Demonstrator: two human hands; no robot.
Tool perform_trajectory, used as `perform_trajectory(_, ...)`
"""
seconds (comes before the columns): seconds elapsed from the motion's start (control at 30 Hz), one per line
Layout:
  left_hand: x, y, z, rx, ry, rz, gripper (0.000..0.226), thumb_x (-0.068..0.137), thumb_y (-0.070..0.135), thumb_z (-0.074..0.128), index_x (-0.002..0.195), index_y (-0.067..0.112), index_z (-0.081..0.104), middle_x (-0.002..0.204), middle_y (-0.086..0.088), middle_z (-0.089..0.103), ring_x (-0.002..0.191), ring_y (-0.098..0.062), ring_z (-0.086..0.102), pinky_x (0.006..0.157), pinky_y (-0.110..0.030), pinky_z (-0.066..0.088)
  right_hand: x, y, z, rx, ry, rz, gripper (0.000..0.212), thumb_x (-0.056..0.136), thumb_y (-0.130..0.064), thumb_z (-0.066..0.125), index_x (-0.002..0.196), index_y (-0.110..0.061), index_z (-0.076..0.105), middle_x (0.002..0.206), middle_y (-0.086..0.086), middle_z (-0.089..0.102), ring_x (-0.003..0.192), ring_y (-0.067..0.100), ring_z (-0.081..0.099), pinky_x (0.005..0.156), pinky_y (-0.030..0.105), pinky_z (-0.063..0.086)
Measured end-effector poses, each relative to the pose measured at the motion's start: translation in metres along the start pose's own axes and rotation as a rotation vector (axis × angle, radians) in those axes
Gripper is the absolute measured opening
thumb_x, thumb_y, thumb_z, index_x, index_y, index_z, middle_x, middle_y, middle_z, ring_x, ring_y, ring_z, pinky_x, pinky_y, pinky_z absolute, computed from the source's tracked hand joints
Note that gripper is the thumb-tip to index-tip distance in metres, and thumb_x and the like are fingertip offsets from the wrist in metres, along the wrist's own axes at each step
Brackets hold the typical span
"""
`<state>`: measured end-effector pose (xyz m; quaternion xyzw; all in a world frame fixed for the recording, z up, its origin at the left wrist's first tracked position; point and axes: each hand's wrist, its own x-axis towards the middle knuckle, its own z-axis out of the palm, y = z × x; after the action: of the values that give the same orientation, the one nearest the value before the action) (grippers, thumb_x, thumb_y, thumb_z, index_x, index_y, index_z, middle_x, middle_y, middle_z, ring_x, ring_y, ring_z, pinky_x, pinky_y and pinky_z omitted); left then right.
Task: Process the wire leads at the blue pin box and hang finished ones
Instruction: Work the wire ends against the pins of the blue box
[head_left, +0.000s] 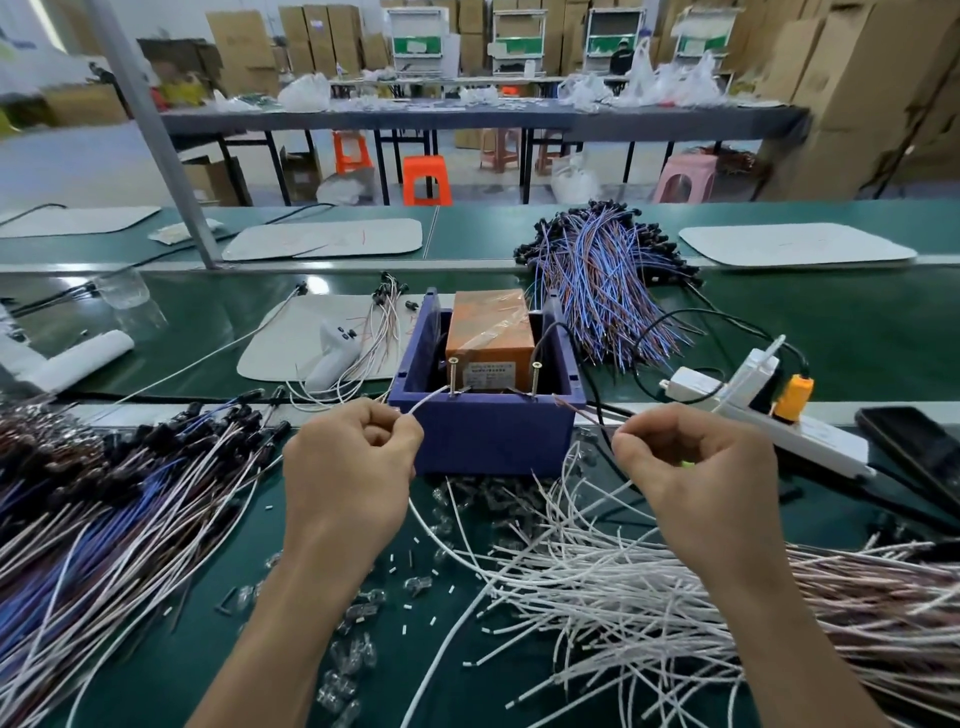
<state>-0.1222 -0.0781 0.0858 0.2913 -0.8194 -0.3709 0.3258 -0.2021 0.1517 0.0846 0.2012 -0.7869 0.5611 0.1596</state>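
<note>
in the head view the blue box (488, 441) sits mid-frame on the green table (779, 322), and both hands hang just in front of its front wall, likely so wire tips can meet its two upright screws: the left hand (353, 467) pinches a white wire (428, 399) reaching the left screw (453, 376), the right hand (696, 467) pinches a brownish wire (587, 413) whose bare tip lies short of the right screw (535, 382). the box is open-topped, dark blue, with an orange block (491, 327) inside; loose white wires (597, 587) lie lower right.
</note>
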Motion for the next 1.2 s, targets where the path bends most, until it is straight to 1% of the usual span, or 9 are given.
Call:
perform_trajectory(0.2,0.001,0.000,0.000,-0.027,-0.015,-0.008,0.026,0.091,0.026,0.074,0.065,0.027,0.069,0.049,0.015,0.065,0.045,-0.005,0.063,0.047,-0.020,0.044,0.004,-0.009,-0.003,-0.022,-0.005,-0.011,0.024,0.080,-0.006,0.081,0.069,-0.027,0.076,0.063,-0.010,0.071,0.055,0.010,0.065,0.052,0.019,0.052)
perform_trajectory(0.33,-0.001,0.000,-0.001,-0.069,-0.026,-0.012,0.026,0.091,0.025,0.073,0.065,0.027,0.069,0.049,0.014,0.066,0.047,-0.009,0.064,0.044,-0.013,0.045,0.014,-0.015,-0.010,-0.037,-0.056,0.012,0.022,0.080,-0.007,0.081,0.068,-0.025,0.077,0.060,-0.009,0.071,0.050,0.004,0.062,0.049,0.014,0.047)
perform_trajectory(0.5,0.001,-0.001,0.000,-0.110,-0.068,-0.009,0.027,0.091,0.023,0.074,0.064,0.026,0.070,0.049,0.011,0.066,0.043,-0.011,0.061,0.044,-0.013,0.044,0.036,-0.021,-0.022,-0.086,-0.164,0.150,0.019,0.078,-0.015,0.084,0.073,-0.033,0.080,0.062,-0.003,0.073,0.056,0.021,0.066,0.060,0.035,0.055)
perform_trajectory(0.57,0.001,-0.001,0.001,-0.125,-0.075,-0.003,0.027,0.090,0.022,0.074,0.064,0.025,0.070,0.049,0.010,0.066,0.039,-0.005,0.055,0.042,-0.012,0.042,0.045,-0.022,-0.028,-0.091,-0.208,0.203,0.017,0.076,-0.015,0.084,0.072,-0.031,0.080,0.062,0.000,0.073,0.056,0.015,0.065,0.065,0.032,0.055)
perform_trajectory(0.7,0.001,-0.001,0.003,-0.135,-0.082,0.019,0.027,0.089,0.021,0.075,0.063,0.024,0.069,0.048,0.009,0.065,0.037,-0.004,0.052,0.042,-0.013,0.042,0.057,-0.024,-0.030,-0.101,-0.284,0.278,0.018,0.076,-0.010,0.083,0.067,-0.026,0.081,0.059,0.003,0.072,0.050,0.006,0.062,0.052,0.011,0.046)
perform_trajectory(0.77,0.002,-0.001,0.004,-0.115,-0.079,0.046,0.027,0.089,0.021,0.075,0.063,0.026,0.069,0.047,0.011,0.064,0.038,-0.006,0.054,0.044,-0.014,0.045,0.059,-0.024,-0.027,-0.121,-0.310,0.325,0.016,0.076,-0.010,0.083,0.066,-0.023,0.081,0.058,0.004,0.072,0.049,0.005,0.061,0.053,0.009,0.045)
perform_trajectory(0.9,0.000,-0.001,0.006,-0.098,-0.071,0.080,0.028,0.088,0.023,0.074,0.062,0.027,0.068,0.047,0.012,0.063,0.044,-0.015,0.060,0.046,-0.015,0.047,0.057,-0.022,-0.021,-0.117,-0.345,0.392,0.015,0.077,-0.009,0.081,0.064,-0.017,0.080,0.058,0.008,0.071,0.053,0.007,0.060,0.068,0.024,0.046)
perform_trajectory(1.1,0.002,-0.002,0.006,-0.093,-0.078,0.083,0.027,0.088,0.024,0.074,0.062,0.027,0.068,0.047,0.012,0.063,0.038,-0.006,0.053,0.042,-0.014,0.042,0.057,-0.021,-0.013,-0.080,-0.319,0.427,0.013,0.078,-0.008,0.080,0.067,-0.016,0.080,0.059,0.010,0.072,0.055,0.012,0.061,0.080,0.039,0.055)
perform_trajectory(1.2,0.001,-0.002,0.005,-0.106,-0.086,0.080,0.027,0.087,0.023,0.074,0.061,0.026,0.069,0.047,0.011,0.063,0.037,-0.006,0.052,0.041,-0.013,0.042,0.057,-0.022,-0.010,-0.071,-0.300,0.430,0.014,0.077,-0.007,0.080,0.066,-0.015,0.080,0.059,0.009,0.071,0.056,0.014,0.060,0.082,0.040,0.056)
